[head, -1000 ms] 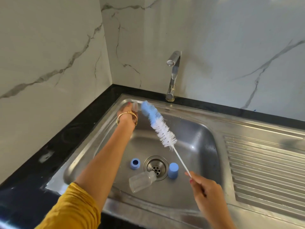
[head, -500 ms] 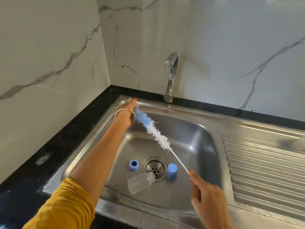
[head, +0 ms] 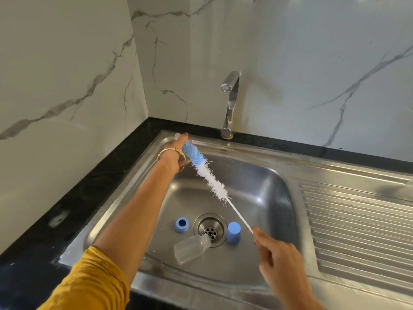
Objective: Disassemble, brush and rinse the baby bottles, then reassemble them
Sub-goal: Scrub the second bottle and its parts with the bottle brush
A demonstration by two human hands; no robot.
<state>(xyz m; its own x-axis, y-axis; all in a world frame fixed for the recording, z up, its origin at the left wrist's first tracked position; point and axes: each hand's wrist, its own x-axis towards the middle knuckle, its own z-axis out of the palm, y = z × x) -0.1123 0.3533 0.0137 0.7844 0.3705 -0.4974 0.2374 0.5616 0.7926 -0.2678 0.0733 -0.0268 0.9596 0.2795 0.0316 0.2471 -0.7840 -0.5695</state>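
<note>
- Two hands over steel sink, head view only.
- left hand reaches to back-left sink corner, fingers curled round small clear part, mostly hidden, can't tell which piece.
- right hand pinches thin white handle of bottle brush; blue tip touches the left hand's clear part.
- clear bottle lies on its side in basin, neck on drain.
- blue ring left of drain, blue cap right.
- tap behind sink.

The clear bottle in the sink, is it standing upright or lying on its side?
Lying on its side. The clear bottle rests on the floor of the sink, its neck toward the drain.
</note>
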